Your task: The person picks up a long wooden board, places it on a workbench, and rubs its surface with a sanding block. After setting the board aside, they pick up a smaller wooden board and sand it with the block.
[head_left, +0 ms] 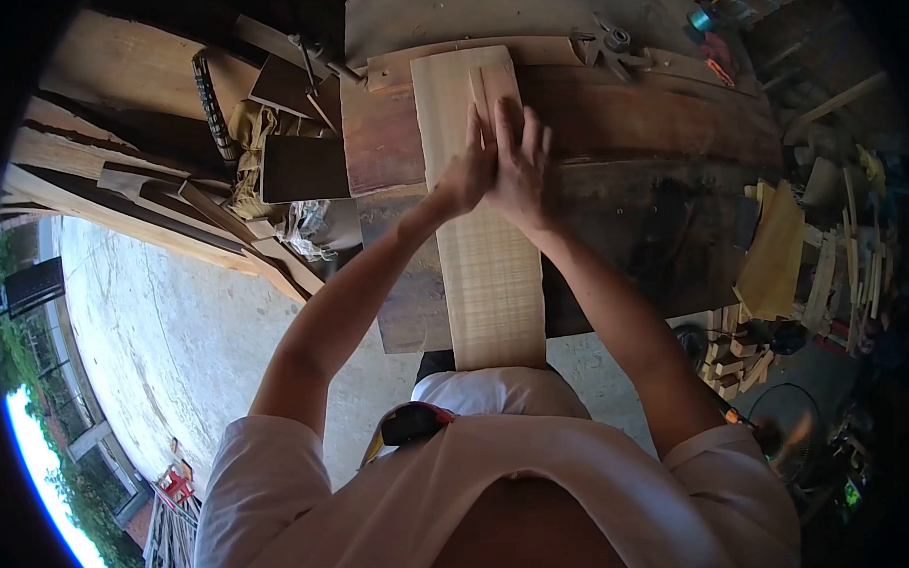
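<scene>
A long pale wooden board [489, 273] lies lengthwise on the dark workbench, its near end reaching my lap. My left hand [464, 179] is on the board's upper half, with fingers closed around the lower end of a thin, pale wooden stick [476, 88]. The stick points away from me along the board. Beside it, my right hand [526, 171] lies on the board's right edge, fingers stretched forward and slightly apart. Both hands touch or nearly touch at the thumbs, where the overlap hides the stick's end.
The workbench [642, 207] has a worn, stained plank top. At its far side are a metal tool with a round bearing [616, 43], a blue tape roll [702, 20] and a red-handled tool [719, 59]. Planks [191, 203] crowd the left; wood offcuts [742, 359] are stacked right.
</scene>
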`<state>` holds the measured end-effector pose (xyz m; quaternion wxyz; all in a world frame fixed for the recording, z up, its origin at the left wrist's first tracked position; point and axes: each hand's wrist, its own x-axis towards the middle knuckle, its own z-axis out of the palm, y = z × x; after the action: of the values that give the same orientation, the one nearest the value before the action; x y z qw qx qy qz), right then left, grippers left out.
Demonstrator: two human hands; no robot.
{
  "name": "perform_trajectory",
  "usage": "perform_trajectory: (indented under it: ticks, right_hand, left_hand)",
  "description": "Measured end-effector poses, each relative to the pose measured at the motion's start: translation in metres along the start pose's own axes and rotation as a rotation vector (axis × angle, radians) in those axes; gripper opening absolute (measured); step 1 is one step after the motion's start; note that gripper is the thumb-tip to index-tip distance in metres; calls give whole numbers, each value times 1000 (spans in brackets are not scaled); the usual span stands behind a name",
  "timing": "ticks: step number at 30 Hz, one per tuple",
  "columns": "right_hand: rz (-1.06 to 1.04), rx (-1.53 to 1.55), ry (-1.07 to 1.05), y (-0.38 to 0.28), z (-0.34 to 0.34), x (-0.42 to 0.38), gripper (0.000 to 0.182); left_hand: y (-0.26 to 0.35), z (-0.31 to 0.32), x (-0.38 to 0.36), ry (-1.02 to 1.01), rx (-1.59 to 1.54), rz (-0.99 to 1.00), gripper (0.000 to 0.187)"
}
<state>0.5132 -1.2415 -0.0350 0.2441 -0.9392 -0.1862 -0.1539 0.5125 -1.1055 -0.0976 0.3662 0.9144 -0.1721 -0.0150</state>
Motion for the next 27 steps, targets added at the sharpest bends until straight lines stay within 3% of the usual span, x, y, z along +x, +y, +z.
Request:
perform_trajectory:
  ticks: [2, 3, 5, 7, 8, 10, 13, 14, 15, 16, 17, 18, 19, 21, 23, 24, 25, 26, 27]
  right_hand:
    - [15, 66, -141, -17, -31, -71, 98]
    - [14, 96, -220, -25, -49, -101, 100]
    - [-2, 140, -307, -30, -65, -157, 99]
    - [-26, 142, -346, -30, -72, -168, 97]
    - [-57, 153, -361, -28, -71, -166, 97]
    - [-128, 163, -403, -23, -68, -146, 97]
    - [-199, 156, -263, -24, -22, -61, 96]
    - [-184, 164, -252, -30, -6, -25, 93]
    - [-200, 154, -145, -34, 14, 11, 87]
    - [-197, 134, -78, -40, 30, 44, 81]
    - [-188, 130, -17, -43, 49, 75, 82]
    - [-172, 104, 48, -46, 71, 101, 83]
    - [-181, 95, 119, -48, 81, 118, 80]
    - [-144, 129, 100, -50, 86, 127, 71]
    - [-150, 113, 83, -48, 75, 106, 73]
    - [-153, 93, 57, -47, 64, 89, 75]
    - [-136, 65, 10, -46, 48, 62, 76]
    - [-123, 101, -44, -44, 27, 33, 77]
    - [-114, 151, -68, -38, 20, -6, 82]
  left_hand:
    - [70, -4, -70, -305, -229, -389, 59]
    - [96, -5, -99, -485, -79, -385, 68]
    - [99, 58, -180, -321, -166, -279, 74]
    - [121, 60, -206, -385, 106, -185, 73]
    - [120, 58, -203, -391, 98, -192, 73]
    - [114, 52, -190, -189, -421, -471, 74]
    - [79, -11, -114, 63, -458, -430, 74]
    - [61, -33, -82, 109, -419, -545, 74]
    - [23, -43, -56, 217, -356, -376, 74]
    - [-18, -55, -30, 230, -344, -338, 71]
    - [-100, -49, -3, 231, -398, -346, 67]
    - [-87, -94, 24, 66, -301, -423, 65]
    - [-97, -110, 46, 141, -282, -384, 57]
    - [-167, -106, 47, 55, 342, 294, 49]
    - [-64, -111, 37, 26, -115, -401, 47]
    - [-77, -84, 14, 116, -122, -195, 47]
    - [-89, -54, -3, 168, 193, 114, 52]
    - [-16, -56, -31, 133, -192, -279, 59]
    - [18, -41, -55, 154, -217, -221, 65]
